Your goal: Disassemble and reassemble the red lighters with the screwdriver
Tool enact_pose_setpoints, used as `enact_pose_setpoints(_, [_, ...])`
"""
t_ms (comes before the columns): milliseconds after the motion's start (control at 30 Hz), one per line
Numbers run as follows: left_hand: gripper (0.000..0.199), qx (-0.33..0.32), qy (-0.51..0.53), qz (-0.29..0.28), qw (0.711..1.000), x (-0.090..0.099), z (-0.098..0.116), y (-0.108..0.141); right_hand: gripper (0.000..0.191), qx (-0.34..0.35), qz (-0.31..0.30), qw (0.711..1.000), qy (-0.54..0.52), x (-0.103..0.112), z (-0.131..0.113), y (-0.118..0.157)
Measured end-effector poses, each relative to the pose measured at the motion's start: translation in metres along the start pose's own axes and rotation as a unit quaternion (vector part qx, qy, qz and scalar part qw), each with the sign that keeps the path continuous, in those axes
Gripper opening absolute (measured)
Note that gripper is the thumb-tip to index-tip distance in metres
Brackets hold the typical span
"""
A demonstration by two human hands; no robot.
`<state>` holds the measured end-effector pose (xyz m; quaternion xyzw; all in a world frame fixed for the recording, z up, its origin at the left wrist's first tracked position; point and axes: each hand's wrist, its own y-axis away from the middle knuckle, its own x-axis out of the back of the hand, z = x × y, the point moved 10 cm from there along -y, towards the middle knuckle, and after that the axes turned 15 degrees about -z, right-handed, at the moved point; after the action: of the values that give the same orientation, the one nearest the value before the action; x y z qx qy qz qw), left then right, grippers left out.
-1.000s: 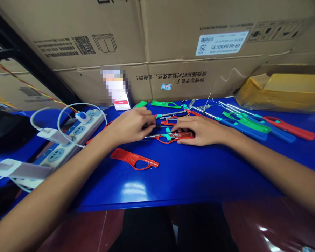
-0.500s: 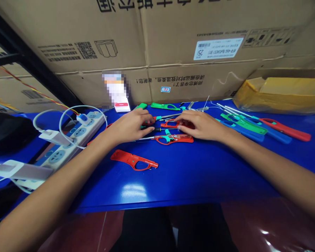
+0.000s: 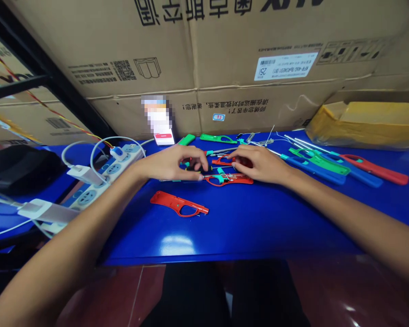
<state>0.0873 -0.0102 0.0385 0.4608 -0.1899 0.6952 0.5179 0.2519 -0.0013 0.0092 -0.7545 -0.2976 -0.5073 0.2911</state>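
Observation:
My left hand (image 3: pixel 172 162) hovers with thumb and index finger apart around the dark handle of a screwdriver (image 3: pixel 207 169). The fingers of my right hand (image 3: pixel 259 162) are curled on a red lighter casing (image 3: pixel 221 161), partly hidden beneath them. Just in front lies an opened red gas lighter (image 3: pixel 229 180), its green trigger and inner parts exposed. Nearer to me rests a separate red casing half (image 3: pixel 179 204). Behind my hands are a green casing half (image 3: pixel 218 138) and another green piece (image 3: pixel 187 139).
Blue (image 3: pixel 313 168), green (image 3: pixel 322 162) and red (image 3: pixel 375 169) lighters lie at right, before a yellow-taped box (image 3: pixel 368 125). A lit phone (image 3: pixel 162 127) leans on a large carton (image 3: pixel 225 97). A power strip (image 3: pixel 114 169) with plugged-in chargers stands left on the blue table (image 3: pixel 245 227).
My left hand's fingers have spread and shifted slightly right over the screwdriver. The right hand stays at the red casing. The whole view has tilted and shifted a little.

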Motion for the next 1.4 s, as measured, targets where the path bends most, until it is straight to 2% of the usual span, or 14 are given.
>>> enact_pose_setpoints(67, [0.04, 0.013, -0.008, -0.081, 0.997, -0.015, 0.01, 0.004, 0.027, 0.002, 0.003, 1.0, -0.006, 0.0, -0.002, 0.0])
enact_pose_setpoints(200, [0.052, 0.042, -0.058, -0.113, 0.991, -0.031, 0.015, 0.004, 0.028, 0.006, 0.007, 1.0, -0.002, 0.002, -0.006, 0.0])
enact_pose_setpoints(300, [0.033, 0.034, -0.067, -0.125, 0.989, -0.042, 0.013, -0.004, 0.027, -0.003, 0.011, 1.0, -0.002, 0.004, -0.005, 0.0])
enact_pose_setpoints(400, [0.011, 0.009, -0.052, -0.124, 0.991, -0.045, 0.015, -0.011, 0.027, -0.007, 0.016, 1.0, -0.009, 0.004, -0.004, 0.0])
enact_pose_setpoints(567, [0.007, -0.005, -0.023, -0.093, 0.995, -0.033, 0.016, -0.012, 0.028, -0.006, 0.023, 1.0, -0.015, 0.004, -0.003, 0.0])
enact_pose_setpoints(667, [0.013, -0.005, 0.008, -0.031, 0.999, -0.015, 0.015, -0.006, 0.028, 0.002, 0.031, 0.999, -0.014, 0.005, -0.006, 0.001])
enact_pose_setpoints(767, [0.02, -0.005, 0.076, 0.119, 0.99, 0.015, 0.009, 0.006, 0.026, 0.018, 0.051, 0.998, -0.035, 0.009, -0.011, 0.003])
enact_pose_setpoints(867, [0.026, -0.015, 0.143, 0.249, 0.958, 0.033, 0.001, 0.019, 0.023, 0.046, 0.074, 0.993, -0.086, 0.015, -0.022, 0.005])
enact_pose_setpoints(967, [0.027, -0.046, 0.163, 0.307, 0.937, 0.032, 0.0, 0.018, 0.033, 0.069, 0.089, 0.981, -0.159, 0.017, -0.032, 0.004])
enact_pose_setpoints(1033, [0.026, -0.056, 0.177, 0.325, 0.927, 0.027, -0.003, 0.013, 0.042, 0.064, 0.081, 0.975, -0.195, 0.014, -0.034, 0.001])
enact_pose_setpoints(1133, [0.025, -0.047, 0.214, 0.35, 0.911, 0.021, -0.014, 0.009, 0.037, 0.038, 0.082, 0.978, -0.188, 0.012, -0.029, -0.002])
enact_pose_setpoints(1233, [0.026, -0.054, 0.211, 0.303, 0.928, 0.017, -0.016, 0.004, 0.035, 0.028, 0.059, 0.987, -0.146, 0.017, -0.021, -0.001])
enact_pose_setpoints(1333, [0.032, -0.039, 0.175, 0.215, 0.96, 0.01, -0.016, -0.001, 0.035, 0.018, -0.039, 0.994, -0.104, 0.012, -0.013, 0.0])
enact_pose_setpoints(1400, [0.039, -0.027, 0.16, 0.178, 0.971, 0.007, -0.015, -0.002, 0.036, 0.021, -0.059, 0.994, -0.085, 0.015, -0.011, 0.004])
